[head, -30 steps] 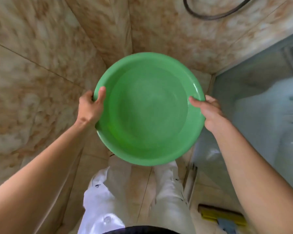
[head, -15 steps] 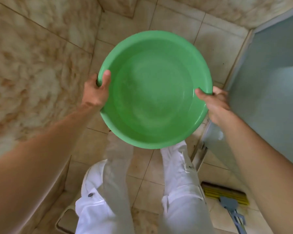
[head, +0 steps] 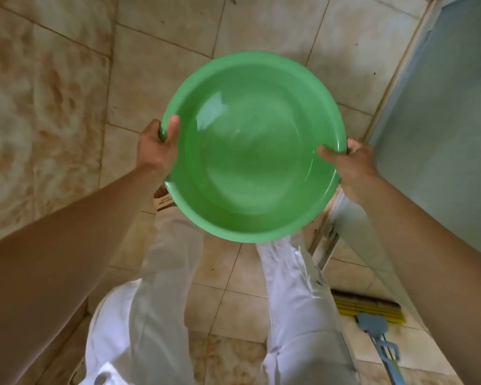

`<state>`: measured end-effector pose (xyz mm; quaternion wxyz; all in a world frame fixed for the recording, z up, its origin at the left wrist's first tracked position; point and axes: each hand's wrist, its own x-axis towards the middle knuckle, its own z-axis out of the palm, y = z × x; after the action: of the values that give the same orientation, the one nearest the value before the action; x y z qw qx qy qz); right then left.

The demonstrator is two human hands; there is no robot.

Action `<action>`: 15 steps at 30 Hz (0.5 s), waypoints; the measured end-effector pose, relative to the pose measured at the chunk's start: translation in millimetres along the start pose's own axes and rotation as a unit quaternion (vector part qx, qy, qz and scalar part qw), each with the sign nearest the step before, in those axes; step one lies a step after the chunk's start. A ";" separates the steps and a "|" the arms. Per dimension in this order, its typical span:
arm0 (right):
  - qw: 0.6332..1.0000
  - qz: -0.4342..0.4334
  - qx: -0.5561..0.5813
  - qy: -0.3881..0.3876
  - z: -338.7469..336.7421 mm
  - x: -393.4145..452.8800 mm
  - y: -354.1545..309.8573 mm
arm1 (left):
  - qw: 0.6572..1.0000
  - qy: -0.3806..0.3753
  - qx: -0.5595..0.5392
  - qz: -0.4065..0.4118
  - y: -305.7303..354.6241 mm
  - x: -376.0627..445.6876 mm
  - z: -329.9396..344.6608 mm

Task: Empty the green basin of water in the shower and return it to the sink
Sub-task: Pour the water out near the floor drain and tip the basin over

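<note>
Left hand point(head: 159, 147) and right hand point(head: 353, 165) grip the green basin point(head: 253, 151) mid-frame, seemingly emptied; next, carry to sink.

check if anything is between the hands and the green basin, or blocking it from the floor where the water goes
Nothing sits between them: the left hand and right hand each grip the green basin by its rim, thumbs inside. Beyond the basin the tiled floor shows bare. The mop lies off to the right behind it, out of the way.
</note>
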<state>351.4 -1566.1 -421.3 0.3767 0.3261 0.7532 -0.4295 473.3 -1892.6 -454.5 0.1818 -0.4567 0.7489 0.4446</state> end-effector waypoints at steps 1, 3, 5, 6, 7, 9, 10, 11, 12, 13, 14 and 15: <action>1.000 -0.001 0.001 0.004 1.4 7.3 0.2 | 1.000 0.001 -0.001 0.002 -0.9 6.6 5.8; 1.000 0.005 0.002 0.008 3.6 18.0 2.0 | 1.000 0.002 0.000 0.003 -3.1 17.2 15.6; 1.000 0.017 -0.003 0.012 6.9 30.3 6.4 | 1.000 -0.002 0.010 0.000 -7.8 29.9 26.7; 1.000 0.025 -0.008 0.013 8.1 34.6 9.3 | 1.000 -0.010 0.020 -0.006 -10.8 34.9 31.2; 0.999 0.033 -0.011 0.013 10.0 39.6 12.2 | 0.999 -0.019 0.031 -0.012 -14.3 40.1 35.4; 0.999 0.046 -0.013 0.012 13.7 46.7 17.2 | 0.998 -0.039 0.049 -0.021 -23.0 49.5 41.2; 0.999 0.049 -0.011 0.013 15.3 50.9 19.7 | 0.997 -0.047 0.050 -0.026 -26.9 54.9 43.9; 0.999 0.051 -0.009 0.014 17.0 54.4 22.5 | 0.997 -0.051 0.049 -0.032 -30.5 60.2 46.1; 0.998 0.055 -0.008 0.014 18.0 57.3 25.2 | 0.997 -0.053 0.048 -0.039 -34.3 64.8 48.1; 0.998 0.060 -0.005 0.015 19.1 60.9 28.3 | 0.996 -0.053 0.049 -0.043 -37.8 69.6 50.7; 0.998 0.064 -0.001 0.016 20.0 64.6 30.6 | 0.996 -0.055 0.053 -0.045 -40.7 74.4 53.2; 0.998 0.069 0.002 0.016 21.0 67.8 33.8 | 0.995 -0.059 0.058 -0.048 -43.9 77.9 56.1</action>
<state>351.0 -1559.4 -499.6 0.3929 0.3844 0.7342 -0.3985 462.7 -1894.9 -559.5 0.2728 -0.4534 0.7390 0.4171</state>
